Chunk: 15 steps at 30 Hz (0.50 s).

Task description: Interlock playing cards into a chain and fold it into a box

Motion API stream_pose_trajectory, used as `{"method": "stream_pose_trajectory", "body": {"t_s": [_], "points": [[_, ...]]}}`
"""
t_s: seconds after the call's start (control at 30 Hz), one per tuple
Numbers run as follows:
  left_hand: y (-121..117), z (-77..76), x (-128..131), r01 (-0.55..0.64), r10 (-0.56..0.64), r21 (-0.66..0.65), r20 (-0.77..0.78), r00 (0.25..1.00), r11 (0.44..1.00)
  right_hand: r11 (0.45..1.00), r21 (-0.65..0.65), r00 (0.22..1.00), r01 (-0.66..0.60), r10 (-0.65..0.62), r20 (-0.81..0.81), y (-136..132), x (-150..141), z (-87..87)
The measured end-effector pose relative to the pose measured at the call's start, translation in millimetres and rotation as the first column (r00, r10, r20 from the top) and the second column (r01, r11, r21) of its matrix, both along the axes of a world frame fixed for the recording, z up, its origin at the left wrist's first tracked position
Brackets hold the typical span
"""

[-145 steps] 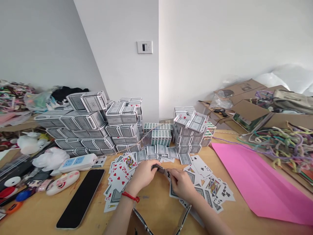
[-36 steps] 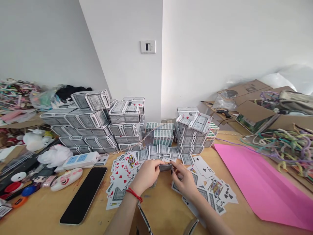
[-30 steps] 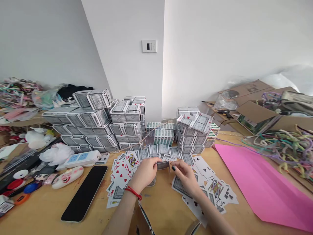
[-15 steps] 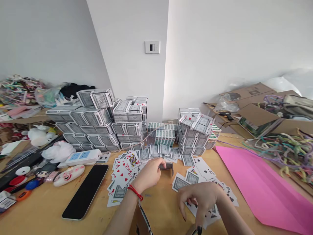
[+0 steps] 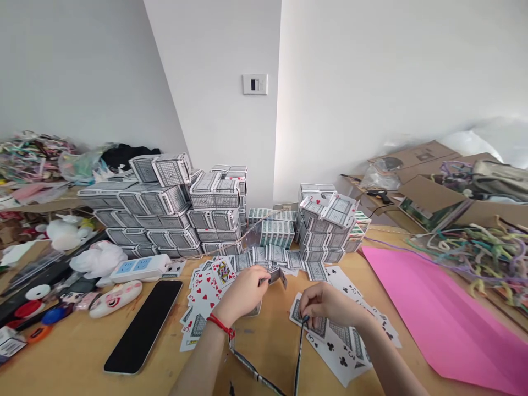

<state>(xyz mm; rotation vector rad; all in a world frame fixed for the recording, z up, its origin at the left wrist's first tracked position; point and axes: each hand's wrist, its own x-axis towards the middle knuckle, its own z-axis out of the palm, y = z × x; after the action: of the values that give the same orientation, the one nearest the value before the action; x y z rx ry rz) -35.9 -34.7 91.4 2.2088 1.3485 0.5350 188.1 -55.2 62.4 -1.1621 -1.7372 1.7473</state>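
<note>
A: Left hand (image 5: 241, 294)?
B: Fingers pinch a folded card piece (image 5: 277, 276), mid-table (image 5: 82, 363), just off the surface.
A: Right hand (image 5: 325, 304)?
B: Curled, gripping a thin dark cord (image 5: 299, 352) over loose playing cards (image 5: 342, 341).

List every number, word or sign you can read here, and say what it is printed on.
"3" with club pips: card by the right hand.
"2" with a red heart: card on the right box stack.
Red heart pips: spread cards beside the left hand; their numbers are blurred.
Queen card, wall switch, power strip: no readable text.
</note>
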Motion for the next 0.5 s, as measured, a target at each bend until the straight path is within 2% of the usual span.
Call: {"method": "stream_pose_trajectory", "body": {"t_s": [0.1,0.2,0.3,0.4,0.5], "points": [[-0.3,2.5,-4.6,-0.013,0.014,0.016,-0.080,0.997,1.000,0.980,0.128,0.987,0.155,-0.147,-0.065,4.4,-2.4,-0.1],[-2.1,4.2,-8.1,-0.019,0.022,0.015,-0.188,0.982,1.000,0.914,0.245,0.947,0.322,-0.305,-0.104,9.4,-3.9,-0.8],[-6.4,6.7,-10.3,-0.049,0.041,-0.021,-0.273,0.961,0.999,0.862,0.287,0.908,0.418,-0.405,-0.108,12.7,-4.7,-3.1],[-10.8,9.4,-11.6,-0.092,0.069,-0.065,-0.286,0.956,0.994,0.849,0.298,0.887,0.435,-0.461,0.018,11.6,-7.0,-5.3],[-11.8,9.0,-11.0,-0.125,0.113,-0.052,-0.192,0.975,0.991,0.854,0.371,0.876,0.365,-0.450,0.174,4.5,-15.0,-7.9]]}}
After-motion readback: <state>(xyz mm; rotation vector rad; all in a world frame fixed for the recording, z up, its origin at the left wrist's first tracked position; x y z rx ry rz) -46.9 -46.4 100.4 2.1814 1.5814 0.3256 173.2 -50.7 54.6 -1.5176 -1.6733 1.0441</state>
